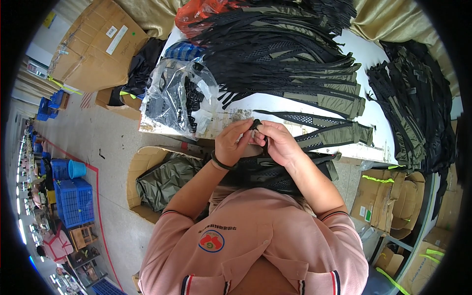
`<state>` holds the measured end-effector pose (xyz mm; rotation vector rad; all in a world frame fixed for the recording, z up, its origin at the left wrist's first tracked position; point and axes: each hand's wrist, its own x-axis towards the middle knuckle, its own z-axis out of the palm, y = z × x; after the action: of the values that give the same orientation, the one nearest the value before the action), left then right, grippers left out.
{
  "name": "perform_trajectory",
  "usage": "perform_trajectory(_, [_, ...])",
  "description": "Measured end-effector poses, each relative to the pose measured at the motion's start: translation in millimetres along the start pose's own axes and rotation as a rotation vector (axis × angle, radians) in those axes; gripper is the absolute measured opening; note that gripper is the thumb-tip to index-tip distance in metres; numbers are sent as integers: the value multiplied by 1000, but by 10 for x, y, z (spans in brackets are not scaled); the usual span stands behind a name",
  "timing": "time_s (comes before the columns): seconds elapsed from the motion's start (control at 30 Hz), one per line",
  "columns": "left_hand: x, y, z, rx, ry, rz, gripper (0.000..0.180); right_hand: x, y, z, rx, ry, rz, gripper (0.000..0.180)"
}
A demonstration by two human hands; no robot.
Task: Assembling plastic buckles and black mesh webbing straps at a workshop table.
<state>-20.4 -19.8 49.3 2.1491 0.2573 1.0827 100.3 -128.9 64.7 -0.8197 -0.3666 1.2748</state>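
Both hands are raised in front of my chest, over the near edge of the table. My left hand (232,141) pinches a small black piece (255,124), which looks like a buckle or strap end. My right hand (280,142) is closed on the same piece from the other side, fingertips meeting the left ones. Fingers cover most of it, so its exact kind is hidden. Below the hands, a black mesh strap panel (253,172) lies across my lap. Just beyond the right hand, olive and black strap panels (339,135) rest on the table.
Past my hands, a big pile of black and olive straps (290,64) covers the white table (376,147). A clear plastic bag of black buckles (179,98) sits at its left. More straps (413,103) hang at right. Cardboard boxes (135,182) and blue crates (73,199) stand around.
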Motion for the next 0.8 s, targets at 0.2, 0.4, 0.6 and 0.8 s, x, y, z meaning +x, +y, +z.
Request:
perform_trajectory(0.2, [7, 19, 39, 8, 31, 26, 30, 6, 124, 115, -265, 243, -222, 8])
perform_trajectory(0.4, [33, -94, -30, 6, 32, 24, 25, 35, 10, 30, -165, 40, -125, 6])
perform_trajectory(0.6, [27, -77, -90, -4, -49, 17, 23, 93, -29, -28, -318, 37, -194, 15])
perform_trajectory(0.8, [103, -57, -113, -30, -70, 35, 25, 22, -156, 42, -396, -31, -198, 22])
